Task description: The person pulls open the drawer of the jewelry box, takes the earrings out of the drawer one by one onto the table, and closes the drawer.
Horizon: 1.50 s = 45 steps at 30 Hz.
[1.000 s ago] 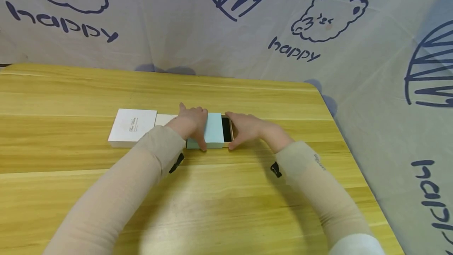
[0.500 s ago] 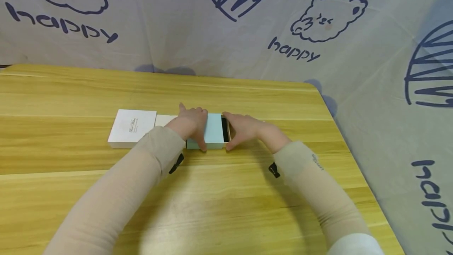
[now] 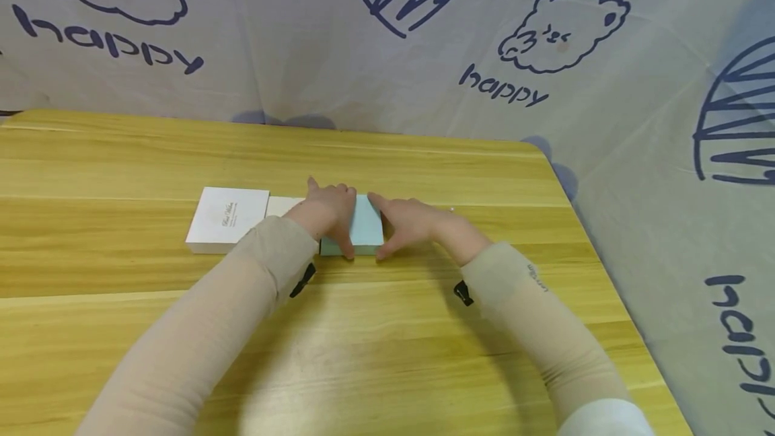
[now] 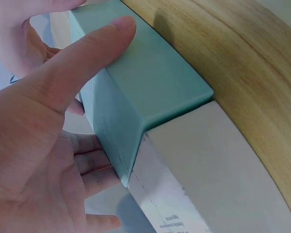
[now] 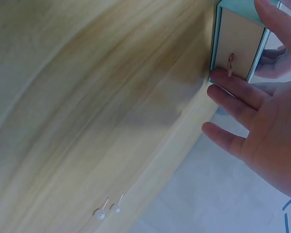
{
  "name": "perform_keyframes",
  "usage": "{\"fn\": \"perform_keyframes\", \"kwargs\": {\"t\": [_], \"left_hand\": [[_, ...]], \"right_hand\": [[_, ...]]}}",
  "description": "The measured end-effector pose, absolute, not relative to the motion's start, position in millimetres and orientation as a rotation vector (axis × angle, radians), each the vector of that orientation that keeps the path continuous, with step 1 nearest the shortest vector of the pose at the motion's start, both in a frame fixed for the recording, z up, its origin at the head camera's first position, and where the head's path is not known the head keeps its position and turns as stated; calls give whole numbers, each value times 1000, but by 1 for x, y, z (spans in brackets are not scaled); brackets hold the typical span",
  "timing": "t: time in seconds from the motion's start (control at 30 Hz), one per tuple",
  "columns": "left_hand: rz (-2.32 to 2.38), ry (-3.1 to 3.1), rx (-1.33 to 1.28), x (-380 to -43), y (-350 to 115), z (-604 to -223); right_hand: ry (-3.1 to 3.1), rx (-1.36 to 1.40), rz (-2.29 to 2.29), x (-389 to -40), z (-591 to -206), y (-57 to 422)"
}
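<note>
Teal box (image 3: pixel 367 221) lies mid-table, left edge meeting a pale box (image 4: pixel 218 160). Left hand (image 3: pixel 329 210) grips it across its long sides; right hand (image 3: pixel 412 224), fingers outstretched, touches its end. Table (image 3: pixel 387 355) stretches well beyond, rightward and nearward.

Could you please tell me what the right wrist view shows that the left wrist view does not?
Right wrist only: the blue box's tan end panel with its small loop, and two small pearl-tipped ornaments on the table.
Left wrist only: the pale box at the blue box's other end.
Both: the blue box, table, left grip and right grip.
</note>
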<state>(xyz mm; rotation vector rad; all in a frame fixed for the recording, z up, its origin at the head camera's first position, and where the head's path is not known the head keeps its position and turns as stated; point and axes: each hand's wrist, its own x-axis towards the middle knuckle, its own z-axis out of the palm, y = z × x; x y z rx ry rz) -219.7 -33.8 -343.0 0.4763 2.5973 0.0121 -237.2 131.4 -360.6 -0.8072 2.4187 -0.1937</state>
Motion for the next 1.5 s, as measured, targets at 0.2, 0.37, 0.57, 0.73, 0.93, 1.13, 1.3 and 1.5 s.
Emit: {"fn": "perform_keyframes", "kwargs": {"t": [0.2, 0.37, 0.57, 0.73, 0.93, 1.13, 1.3, 1.5], "left_hand": [[8, 2593, 485, -219, -35, -344], [4, 2578, 526, -218, -40, -344], [-9, 2578, 547, -218, -44, -343], [-47, 2630, 553, -220, -39, -345], [-179, 2721, 544, -222, -32, -349], [-214, 2803, 532, -223, -30, -353], [-213, 2810, 539, -223, -30, -355], [-233, 2809, 558, -224, -31, -357]], "right_hand": [[2434, -800, -160, -234, -359, 128], [2454, -821, -93, -232, -359, 128], [2490, -802, -29, -234, -360, 135], [2554, -795, 20, -235, -358, 143], [2687, -866, 142, -236, -357, 148], [2768, -888, 263, -239, -361, 147], [2792, -832, 349, -242, -361, 144], [2789, -769, 407, -245, -361, 141]]}}
